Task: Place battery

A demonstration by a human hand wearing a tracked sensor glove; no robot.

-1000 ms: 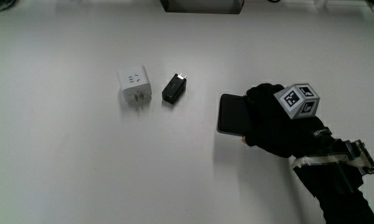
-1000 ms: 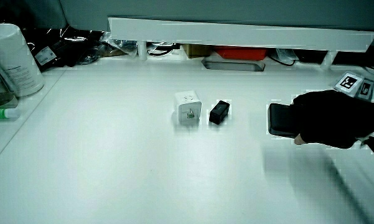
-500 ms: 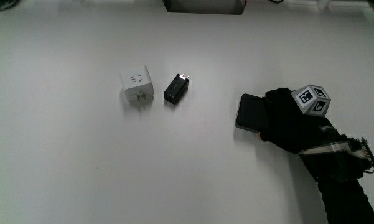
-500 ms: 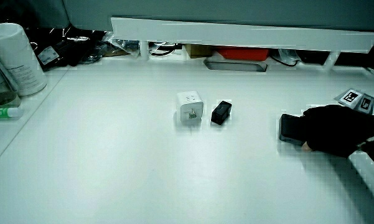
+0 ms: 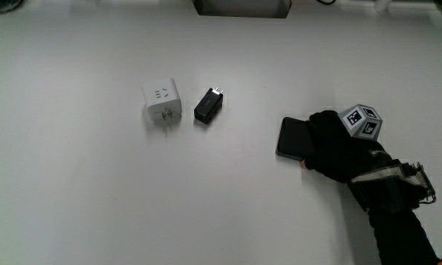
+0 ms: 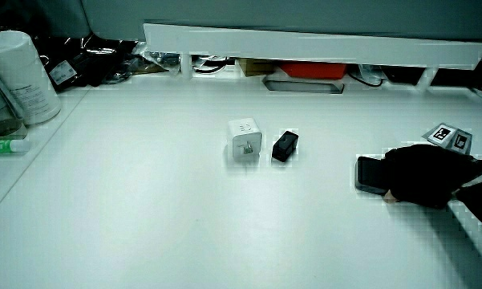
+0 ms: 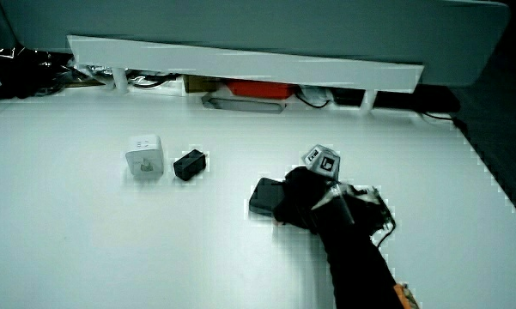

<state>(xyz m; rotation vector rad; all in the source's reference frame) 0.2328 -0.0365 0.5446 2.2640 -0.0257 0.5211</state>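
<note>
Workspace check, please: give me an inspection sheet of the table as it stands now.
Surface: white table, bare around the items.
Job's things: battery, a flat dark slab, lies on the table under the hand's fingers.
Clutter: white plug adapter with small black adapter beside it, apart from the battery.
Grippers: hand rests on the battery.
Cables: tangled cables by the partition.
Surroundings: low partition; white canister at the table's edge.

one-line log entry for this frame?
hand: on battery, grip shut on it | battery: flat on table | white plug, black adapter: side by side, apart from battery
</note>
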